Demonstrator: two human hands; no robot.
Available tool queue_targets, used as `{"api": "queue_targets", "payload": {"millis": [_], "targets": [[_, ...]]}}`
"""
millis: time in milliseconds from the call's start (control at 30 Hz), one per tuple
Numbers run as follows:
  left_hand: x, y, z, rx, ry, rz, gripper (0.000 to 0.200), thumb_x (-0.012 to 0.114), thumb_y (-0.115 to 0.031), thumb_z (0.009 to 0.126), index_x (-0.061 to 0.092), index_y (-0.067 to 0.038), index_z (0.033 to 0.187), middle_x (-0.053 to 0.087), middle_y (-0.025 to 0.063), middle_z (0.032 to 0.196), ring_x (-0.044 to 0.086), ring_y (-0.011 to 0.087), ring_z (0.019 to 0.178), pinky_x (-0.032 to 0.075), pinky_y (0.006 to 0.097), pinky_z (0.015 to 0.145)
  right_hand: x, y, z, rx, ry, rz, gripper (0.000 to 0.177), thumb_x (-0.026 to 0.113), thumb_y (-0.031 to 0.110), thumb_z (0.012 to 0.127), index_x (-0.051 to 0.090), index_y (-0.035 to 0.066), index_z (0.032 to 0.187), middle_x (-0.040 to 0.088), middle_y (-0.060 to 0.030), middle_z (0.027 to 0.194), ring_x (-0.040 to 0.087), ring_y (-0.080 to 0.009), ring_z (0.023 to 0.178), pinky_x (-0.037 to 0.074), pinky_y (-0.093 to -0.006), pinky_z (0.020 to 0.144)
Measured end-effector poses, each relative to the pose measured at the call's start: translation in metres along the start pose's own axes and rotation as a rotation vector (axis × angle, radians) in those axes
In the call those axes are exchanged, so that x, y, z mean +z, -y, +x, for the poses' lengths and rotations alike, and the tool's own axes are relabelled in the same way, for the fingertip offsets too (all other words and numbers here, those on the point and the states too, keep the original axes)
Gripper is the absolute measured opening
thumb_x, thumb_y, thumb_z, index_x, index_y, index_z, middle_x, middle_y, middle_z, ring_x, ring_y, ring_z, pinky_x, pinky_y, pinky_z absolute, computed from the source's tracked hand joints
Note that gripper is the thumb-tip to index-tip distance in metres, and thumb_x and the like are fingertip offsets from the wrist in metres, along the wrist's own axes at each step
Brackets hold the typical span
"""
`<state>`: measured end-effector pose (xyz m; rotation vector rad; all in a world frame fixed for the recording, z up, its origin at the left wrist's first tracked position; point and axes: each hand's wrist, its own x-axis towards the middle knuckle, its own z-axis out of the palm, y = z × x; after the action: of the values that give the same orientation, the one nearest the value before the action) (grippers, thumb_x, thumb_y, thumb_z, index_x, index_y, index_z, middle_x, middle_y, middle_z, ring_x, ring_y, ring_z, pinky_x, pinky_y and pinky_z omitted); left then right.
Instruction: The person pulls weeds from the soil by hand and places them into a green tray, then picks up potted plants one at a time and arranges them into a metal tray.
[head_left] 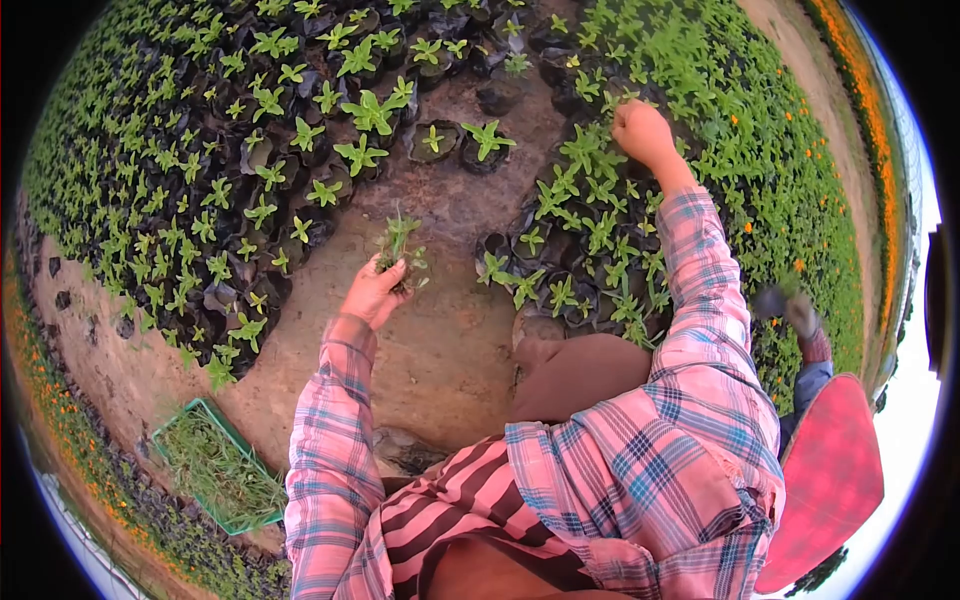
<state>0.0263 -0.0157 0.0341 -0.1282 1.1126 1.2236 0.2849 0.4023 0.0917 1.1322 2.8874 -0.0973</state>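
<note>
My left hand is closed around a small bunch of pulled weeds, held above the bare soil in front of me. Leafy green tips stick up past the thumb and fingers. Out to the right, my right hand is a fist among the tops of potted seedlings. Its fingers curl away from the camera, and whatever they grip is hidden. Two seedlings in black grow bags, one of them a bright green seedling, stand at the edge of the soil strip between the hands.
Dense rows of bagged seedlings fill the left. A green crate heaped with pulled weeds sits on the ground at lower left. My bent knee is beside the right-hand plants. Another person in a red checked hat is close at right.
</note>
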Motion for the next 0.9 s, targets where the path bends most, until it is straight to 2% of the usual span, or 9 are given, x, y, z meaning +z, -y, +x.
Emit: {"api": "queue_targets", "payload": {"millis": [133, 200, 233, 367, 600, 667, 733, 800, 900], "targets": [[0.006, -0.006, 0.003, -0.027, 0.011, -0.020, 0.022, 0.055, -0.013, 0.092, 0.051, -0.013, 0.114, 0.060, 0.0034, 0.108, 0.058, 0.0183, 0.094, 0.046, 0.0336, 0.072, -0.008, 0.010, 0.004, 0.194, 0.067, 0.363, 0.019, 0.065, 0.022, 0.073, 0.059, 0.004, 0.072, 0.059, -0.0098, 0.067, 0.058, -0.0252, 0.065, 0.047, -0.0358, 0.062], [0.008, -0.004, 0.003, -0.047, 0.013, -0.016, 0.023, 0.055, -0.013, 0.092, 0.051, -0.013, 0.115, 0.060, 0.0040, 0.110, 0.058, 0.0190, 0.096, 0.047, 0.0336, 0.073, -0.022, 0.016, 0.012, 0.454, 0.054, 0.837, 0.025, 0.065, 0.026, 0.073, 0.057, 0.003, 0.069, 0.056, -0.0036, 0.060, 0.053, -0.0153, 0.059, 0.044, -0.0300, 0.058], [0.009, -0.004, 0.004, -0.036, 0.020, -0.028, 0.024, 0.054, -0.013, 0.092, 0.051, -0.013, 0.117, 0.060, 0.0046, 0.111, 0.058, 0.0195, 0.097, 0.047, 0.0338, 0.074, -0.037, 0.026, 0.013, 0.428, 0.039, 0.934, 0.022, 0.063, 0.024, 0.076, 0.056, 0.004, 0.070, 0.050, 0.0014, 0.063, 0.048, -0.0092, 0.060, 0.042, -0.0264, 0.055], [0.010, -0.004, 0.005, -0.011, 0.022, -0.048, 0.027, 0.053, -0.012, 0.093, 0.050, -0.013, 0.120, 0.060, 0.0055, 0.112, 0.059, 0.0203, 0.098, 0.048, 0.0346, 0.075, -0.067, 0.048, 0.016, 0.429, 0.008, 1.328, 0.014, 0.060, 0.018, 0.080, 0.057, 0.006, 0.075, 0.047, 0.0016, 0.067, 0.043, -0.0087, 0.058, 0.037, -0.0238, 0.052], [0.008, -0.006, 0.005, -0.028, 0.024, -0.052, 0.025, 0.053, -0.012, 0.093, 0.051, -0.012, 0.118, 0.060, 0.0057, 0.112, 0.059, 0.0206, 0.097, 0.048, 0.0349, 0.075, -0.039, 0.081, 0.024, 0.416, -0.189, 1.367, 0.016, 0.060, 0.019, 0.079, 0.057, 0.006, 0.070, 0.050, 0.0014, 0.063, 0.045, -0.0105, 0.055, 0.041, -0.0259, 0.053], [0.012, -0.007, 0.001, -0.015, 0.008, -0.054, 0.024, 0.053, -0.012, 0.093, 0.051, -0.012, 0.117, 0.060, 0.0059, 0.110, 0.059, 0.0210, 0.096, 0.048, 0.0356, 0.074, 0.007, 0.076, 0.031, 0.266, -0.425, 0.948, 0.017, 0.061, 0.018, 0.076, 0.057, 0.005, 0.065, 0.052, -0.0005, 0.060, 0.049, -0.0126, 0.056, 0.045, -0.0276, 0.057], [0.015, -0.008, -0.004, -0.014, 0.000, -0.067, 0.024, 0.054, -0.012, 0.093, 0.050, -0.011, 0.117, 0.060, 0.0063, 0.110, 0.059, 0.0213, 0.096, 0.048, 0.0360, 0.074, 0.014, 0.096, 0.027, 0.354, -0.189, 0.737, 0.017, 0.064, 0.015, 0.071, 0.055, 0.003, 0.062, 0.054, -0.0023, 0.060, 0.052, -0.0140, 0.058, 0.048, -0.0277, 0.061], [0.011, -0.008, -0.004, -0.008, -0.020, -0.092, 0.025, 0.054, -0.013, 0.093, 0.050, -0.011, 0.117, 0.060, 0.0067, 0.109, 0.059, 0.0216, 0.096, 0.048, 0.0364, 0.074, -0.008, 0.115, 0.022, 0.416, -0.125, 0.841, 0.017, 0.063, 0.013, 0.074, 0.054, 0.004, 0.063, 0.053, -0.0008, 0.058, 0.052, -0.0121, 0.056, 0.047, -0.0262, 0.058], [0.010, -0.017, -0.006, -0.001, 0.098, -0.047, 0.025, 0.055, -0.013, 0.092, 0.049, -0.011, 0.117, 0.060, 0.0059, 0.109, 0.059, 0.0190, 0.096, 0.048, 0.0361, 0.077, -0.039, 0.128, 0.018, 0.445, -0.281, 1.567, 0.017, 0.060, 0.016, 0.084, 0.055, 0.006, 0.071, 0.053, 0.0025, 0.061, 0.047, -0.0053, 0.053, 0.039, -0.0215, 0.048]]}}
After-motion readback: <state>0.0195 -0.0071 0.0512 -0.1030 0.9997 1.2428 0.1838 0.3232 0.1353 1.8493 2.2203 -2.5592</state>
